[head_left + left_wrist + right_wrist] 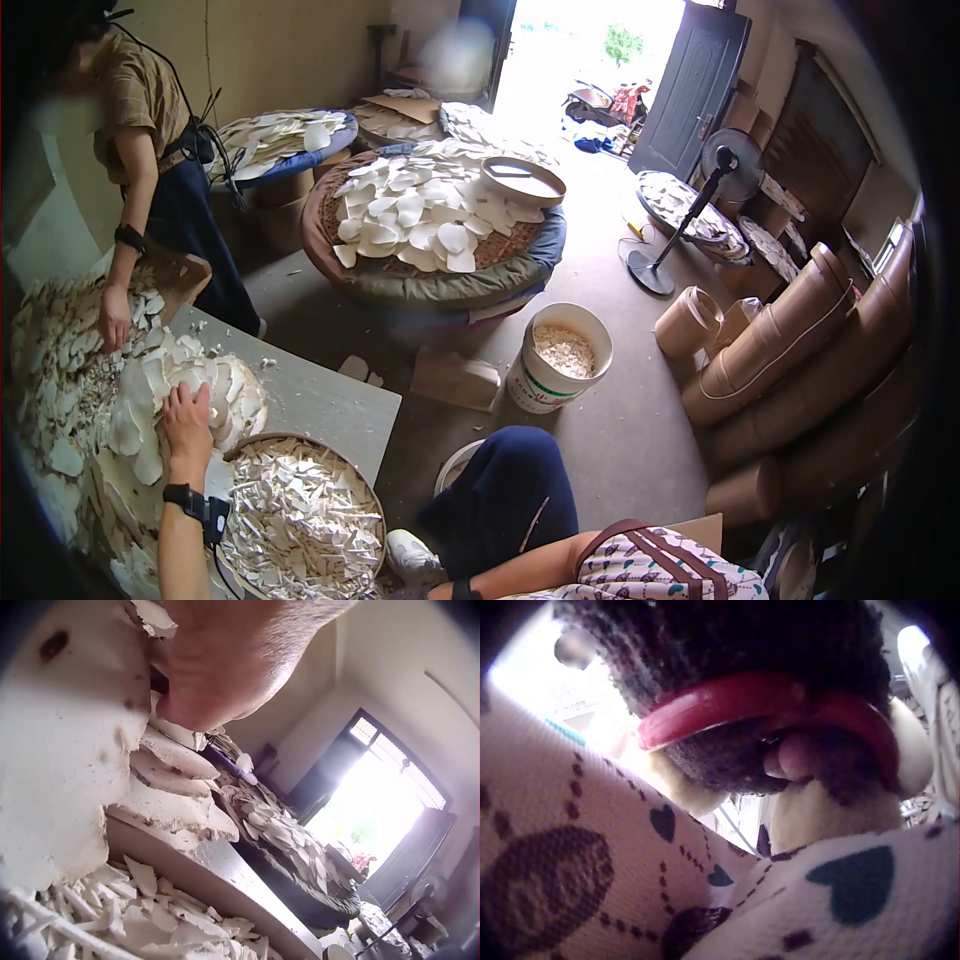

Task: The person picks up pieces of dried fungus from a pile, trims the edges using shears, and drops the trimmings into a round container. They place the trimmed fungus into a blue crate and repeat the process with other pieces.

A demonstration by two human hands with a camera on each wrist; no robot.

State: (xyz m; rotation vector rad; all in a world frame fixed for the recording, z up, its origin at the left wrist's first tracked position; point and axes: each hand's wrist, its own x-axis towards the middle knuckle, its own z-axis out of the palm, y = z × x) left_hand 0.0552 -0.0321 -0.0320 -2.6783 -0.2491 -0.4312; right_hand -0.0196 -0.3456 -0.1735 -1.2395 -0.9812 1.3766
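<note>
My left hand (187, 425) rests on a stack of white, flat, rough-edged slices (235, 395), fingers reaching forward over them. In the left wrist view a large slice (67, 757) with brown spots stands close below that hand, beside several layered slices. My right hand (742, 645), in a dark knitted glove with bare fingertips showing, grips red-handled scissors (712, 709) close over patterned cloth; the blades are hidden. The head view shows only the right forearm (530, 572) at the bottom. A round tray (375, 490) of white broken strips stands beside the left forearm.
Another person's hand (115, 318) reaches into the slice heap at the left. A grey board (335, 400) lies under the stack. Ahead are a white bucket (540, 385) of chips and a round padded bed (430, 290) of slices. A fan (655, 272) and cardboard tubes (770, 340) stand right.
</note>
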